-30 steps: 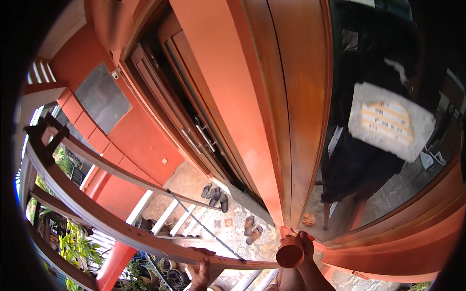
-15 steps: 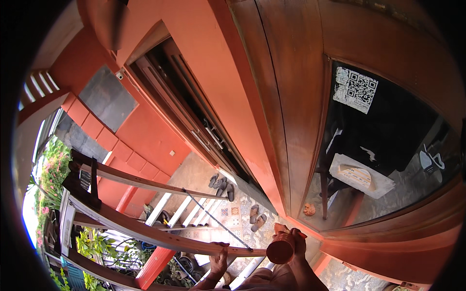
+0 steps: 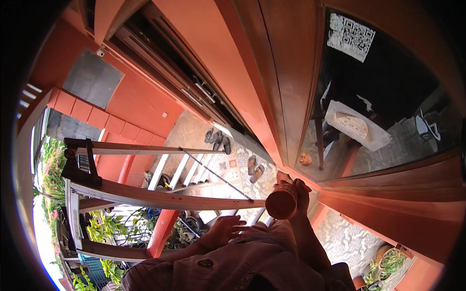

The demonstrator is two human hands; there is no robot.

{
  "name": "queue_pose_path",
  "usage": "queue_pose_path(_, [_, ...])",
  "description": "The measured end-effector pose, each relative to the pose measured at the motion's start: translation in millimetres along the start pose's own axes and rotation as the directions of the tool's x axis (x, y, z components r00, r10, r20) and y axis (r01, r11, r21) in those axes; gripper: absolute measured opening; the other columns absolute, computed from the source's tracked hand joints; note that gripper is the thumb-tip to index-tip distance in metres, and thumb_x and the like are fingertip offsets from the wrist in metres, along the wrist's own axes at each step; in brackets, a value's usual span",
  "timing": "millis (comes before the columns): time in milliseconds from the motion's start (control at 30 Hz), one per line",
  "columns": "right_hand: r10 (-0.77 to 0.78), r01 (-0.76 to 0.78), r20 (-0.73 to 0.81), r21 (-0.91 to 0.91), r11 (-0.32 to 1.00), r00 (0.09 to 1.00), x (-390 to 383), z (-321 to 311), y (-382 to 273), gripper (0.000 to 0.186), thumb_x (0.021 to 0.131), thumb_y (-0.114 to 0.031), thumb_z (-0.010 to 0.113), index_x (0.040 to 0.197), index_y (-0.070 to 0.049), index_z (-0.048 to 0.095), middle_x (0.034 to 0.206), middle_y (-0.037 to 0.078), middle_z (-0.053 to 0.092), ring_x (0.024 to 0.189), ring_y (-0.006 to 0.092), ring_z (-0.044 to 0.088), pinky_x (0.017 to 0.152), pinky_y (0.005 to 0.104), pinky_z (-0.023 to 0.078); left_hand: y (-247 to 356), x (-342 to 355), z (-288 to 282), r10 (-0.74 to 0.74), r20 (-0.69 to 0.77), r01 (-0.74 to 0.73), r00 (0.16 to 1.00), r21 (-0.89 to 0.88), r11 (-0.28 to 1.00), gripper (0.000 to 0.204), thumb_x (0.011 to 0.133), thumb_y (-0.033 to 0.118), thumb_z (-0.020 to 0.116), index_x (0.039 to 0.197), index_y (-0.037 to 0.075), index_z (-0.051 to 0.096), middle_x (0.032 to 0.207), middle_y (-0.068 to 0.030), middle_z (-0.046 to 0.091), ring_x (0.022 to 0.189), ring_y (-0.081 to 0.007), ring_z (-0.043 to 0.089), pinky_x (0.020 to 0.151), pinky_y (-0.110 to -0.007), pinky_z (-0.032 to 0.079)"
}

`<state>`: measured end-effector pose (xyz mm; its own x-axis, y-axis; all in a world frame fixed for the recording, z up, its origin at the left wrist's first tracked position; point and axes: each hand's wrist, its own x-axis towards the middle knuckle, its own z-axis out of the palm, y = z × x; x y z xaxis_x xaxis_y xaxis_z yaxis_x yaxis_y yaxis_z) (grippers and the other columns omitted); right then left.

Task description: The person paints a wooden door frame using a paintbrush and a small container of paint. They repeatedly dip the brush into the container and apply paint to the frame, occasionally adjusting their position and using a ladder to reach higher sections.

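A round container (image 3: 279,205), coloured reddish brown, is in my right hand (image 3: 299,194), whose fingers wrap round its side; an orange-red item behind it is too small to make out. Below the near rail (image 3: 160,197) of a wood and metal ladder is my left hand (image 3: 228,228), off the rail, its fingers apart and holding nothing, close to my shirted body. The ladder's rungs (image 3: 158,169) run beneath a second rail, with a thin diagonal rod between. The container is near the right end of the near rail, beside the orange wall's corner.
A wooden door (image 3: 170,58) with metal handles, an orange wall (image 3: 238,72) and a dark glass pane (image 3: 388,72) with stickers rise around me. Sandals (image 3: 255,172) lie on the patterned floor below. Plants (image 3: 102,225) stand at the lower left, potted greenery (image 3: 391,264) at the lower right.
My left hand has let go of the ladder rail and moved toward my body. The view has shifted: more of my body and lower-right floor show, and the container sits higher in the picture.
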<state>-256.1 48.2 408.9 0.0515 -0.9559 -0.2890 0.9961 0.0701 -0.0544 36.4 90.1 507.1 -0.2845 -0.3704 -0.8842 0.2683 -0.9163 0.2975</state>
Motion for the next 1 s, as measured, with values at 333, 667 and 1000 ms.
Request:
queue_pose_path(333, [-0.196,0.138,-0.240,-0.237,0.962,0.951,-21,17,19,0.018,0.109,-0.025,0.062,0.109,-0.008,0.057,0.107,0.022,0.074,0.098,0.0368,0.076,0.087,0.0525,0.065,21,114,101,-0.011,0.490,0.130,0.872,-0.209,0.969,0.070,0.108,0.065,0.052,0.141,0.004,0.058,0.135,-0.0187,0.068,0.120,-0.0302,0.070,0.103,-0.048,0.058])
queue_pose_path(667, [-0.506,0.239,-0.165,-0.733,0.637,0.846,-3,-17,23,0.020,0.109,-0.019,0.067,0.121,-0.004,0.062,0.155,0.014,0.056,0.112,0.0231,0.072,0.100,0.0373,0.058,29,103,132,-0.092,0.567,0.246,0.819,-0.202,0.948,0.058,0.111,0.055,0.049,0.139,0.006,0.062,0.128,-0.0173,0.072,0.114,-0.0311,0.073,0.098,-0.051,0.062])
queue_pose_path(1000, [-0.524,0.213,-0.068,-0.864,0.456,0.849,-35,-10,-21,0.032,0.112,-0.028,0.064,0.131,-0.003,0.060,0.170,0.012,0.044,0.121,0.0242,0.073,0.102,0.0374,0.059,25,83,159,-0.169,0.564,0.148,0.809,0.083,0.985,0.066,0.117,0.056,0.029,0.142,0.003,0.060,0.131,-0.0151,0.072,0.117,-0.0252,0.075,0.099,-0.044,0.063])
